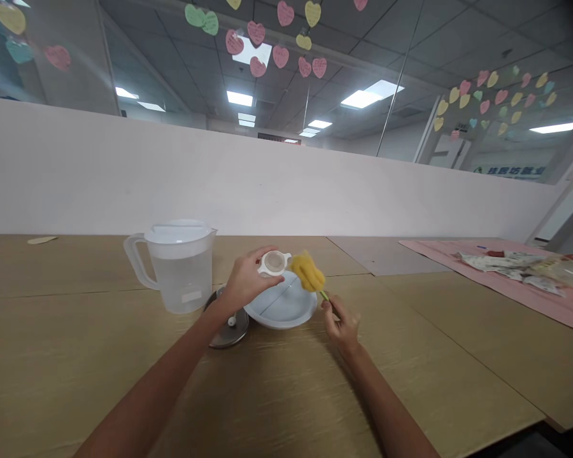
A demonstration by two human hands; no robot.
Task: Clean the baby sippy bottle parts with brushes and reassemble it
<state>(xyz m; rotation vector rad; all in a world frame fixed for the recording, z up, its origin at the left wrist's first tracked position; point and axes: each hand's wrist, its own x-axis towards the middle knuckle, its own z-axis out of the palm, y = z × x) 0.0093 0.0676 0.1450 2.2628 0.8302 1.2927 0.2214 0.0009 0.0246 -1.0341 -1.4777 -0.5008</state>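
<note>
My left hand [248, 277] grips a small white strainer [274, 262], round with a side tab and a mesh-like middle, and holds it up above a white bowl [281, 323]. My right hand [342, 321] is closed round the green handle of a yellow sponge brush [308, 271]. The brush's head is by the strainer's right tab; whether they touch I cannot tell. Below both hands the bowl stands on the table, what looks like water inside it. Partly behind my left wrist lies a round metal lid [229, 334] with a white knob, against the bowl's left side.
A clear plastic pitcher [184, 277] with a white lid stands left of the bowl. On the brown-covered table [410, 369], a pink cloth [496, 286] at the right bears plastic packets. A flat pale piece [42, 240] lies far left. A white wall [267, 191] closes off the back.
</note>
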